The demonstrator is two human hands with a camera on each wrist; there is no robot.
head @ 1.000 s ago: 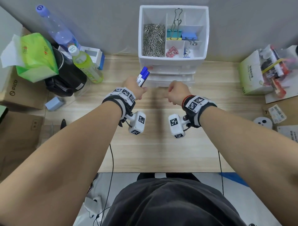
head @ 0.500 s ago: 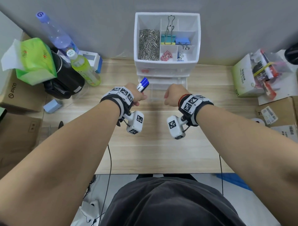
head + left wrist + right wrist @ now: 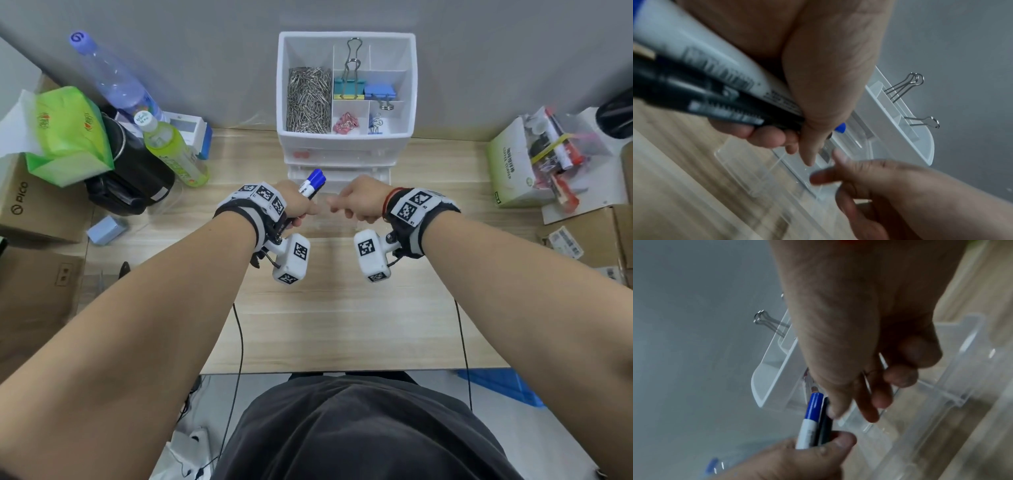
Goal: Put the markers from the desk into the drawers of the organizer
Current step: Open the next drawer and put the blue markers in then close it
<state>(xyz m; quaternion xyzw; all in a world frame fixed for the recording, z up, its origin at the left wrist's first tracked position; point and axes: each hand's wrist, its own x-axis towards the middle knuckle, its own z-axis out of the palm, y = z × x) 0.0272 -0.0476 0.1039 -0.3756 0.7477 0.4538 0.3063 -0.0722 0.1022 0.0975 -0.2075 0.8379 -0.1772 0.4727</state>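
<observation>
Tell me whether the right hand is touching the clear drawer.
Touching. In the right wrist view the right hand's curled fingers hook over the front edge of the clear drawer, which stands pulled out of the organizer.

The head view looks steeply down over the worktop (image 3: 325,325) from above; both wrist views sit close, facing the organizer (image 3: 346,85) (image 3: 906,123) (image 3: 772,373), which all share.
</observation>
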